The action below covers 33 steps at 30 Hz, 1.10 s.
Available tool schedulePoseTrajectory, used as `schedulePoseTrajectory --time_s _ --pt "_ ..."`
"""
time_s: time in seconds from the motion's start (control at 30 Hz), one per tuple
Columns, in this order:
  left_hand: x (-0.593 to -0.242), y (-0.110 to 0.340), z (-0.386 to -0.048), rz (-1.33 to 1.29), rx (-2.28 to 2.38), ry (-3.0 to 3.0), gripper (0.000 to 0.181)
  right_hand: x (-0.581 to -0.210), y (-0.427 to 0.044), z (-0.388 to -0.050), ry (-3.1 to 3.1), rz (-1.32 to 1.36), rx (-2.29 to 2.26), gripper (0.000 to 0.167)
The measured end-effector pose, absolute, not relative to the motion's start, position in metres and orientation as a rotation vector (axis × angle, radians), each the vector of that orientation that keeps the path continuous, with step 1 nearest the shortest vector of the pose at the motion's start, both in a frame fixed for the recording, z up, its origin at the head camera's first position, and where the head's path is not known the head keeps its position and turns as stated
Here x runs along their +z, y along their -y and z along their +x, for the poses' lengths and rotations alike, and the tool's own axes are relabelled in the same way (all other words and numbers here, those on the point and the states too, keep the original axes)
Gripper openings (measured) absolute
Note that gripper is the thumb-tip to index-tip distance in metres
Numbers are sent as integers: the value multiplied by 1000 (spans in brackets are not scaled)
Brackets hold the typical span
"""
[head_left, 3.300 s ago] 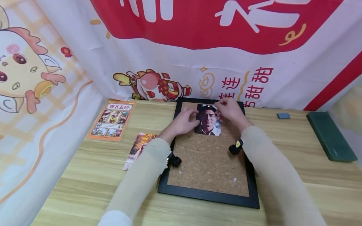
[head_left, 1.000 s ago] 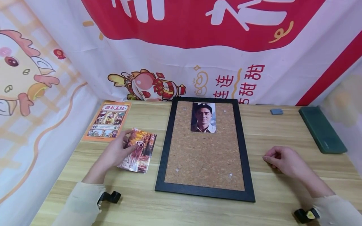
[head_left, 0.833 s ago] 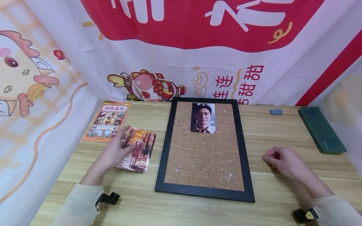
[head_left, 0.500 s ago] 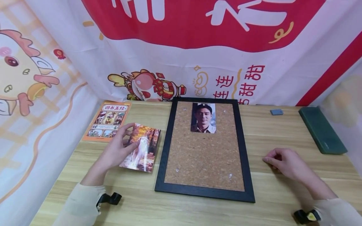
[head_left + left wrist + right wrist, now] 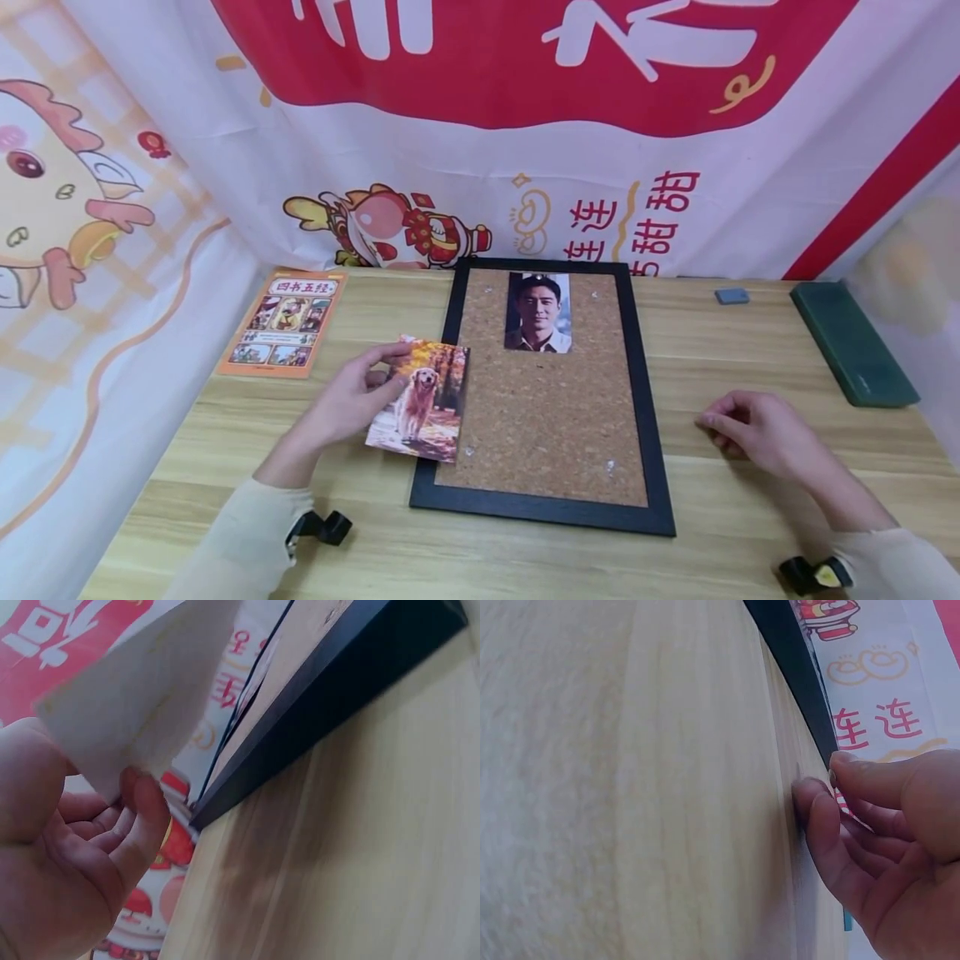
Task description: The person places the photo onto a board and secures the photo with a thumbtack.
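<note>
The left hand (image 5: 347,408) pinches the left side of a photo of a golden dog (image 5: 426,408), held tilted over the left edge of the black-framed cork board (image 5: 555,408). In the left wrist view the photo's pale back (image 5: 142,697) faces the camera, beside the left hand (image 5: 82,855). A portrait photo (image 5: 538,315) lies at the board's top, a small shiny pin head at its upper edge. Right of the board, the right hand (image 5: 761,429) is low over the table; in the right wrist view the right hand (image 5: 889,840) pinches a tiny object (image 5: 832,778), too small to identify.
An orange illustrated booklet (image 5: 283,323) lies at the left. A small blue block (image 5: 732,296) and a long green case (image 5: 853,344) lie at the right, in front of the printed cloth backdrop (image 5: 480,192). Shiny spots mark the cork's corners.
Both hands have left the portrait photo. The left hand has taken hold of the dog photo and carried it rightward from the table to over the frame's edge. The right hand moved right.
</note>
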State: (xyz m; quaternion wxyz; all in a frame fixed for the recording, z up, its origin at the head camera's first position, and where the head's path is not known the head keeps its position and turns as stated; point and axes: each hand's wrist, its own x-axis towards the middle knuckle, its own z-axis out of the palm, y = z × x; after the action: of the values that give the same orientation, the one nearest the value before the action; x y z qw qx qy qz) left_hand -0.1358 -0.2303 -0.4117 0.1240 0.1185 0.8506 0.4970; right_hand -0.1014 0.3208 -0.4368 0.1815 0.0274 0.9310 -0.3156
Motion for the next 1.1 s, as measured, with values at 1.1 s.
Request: schedulePoseTrajectory --time_s 1.1 --pt "-422 130 -150 785 926 -2398 75 -437 -301 -94 -2485 -78 -1232 15"
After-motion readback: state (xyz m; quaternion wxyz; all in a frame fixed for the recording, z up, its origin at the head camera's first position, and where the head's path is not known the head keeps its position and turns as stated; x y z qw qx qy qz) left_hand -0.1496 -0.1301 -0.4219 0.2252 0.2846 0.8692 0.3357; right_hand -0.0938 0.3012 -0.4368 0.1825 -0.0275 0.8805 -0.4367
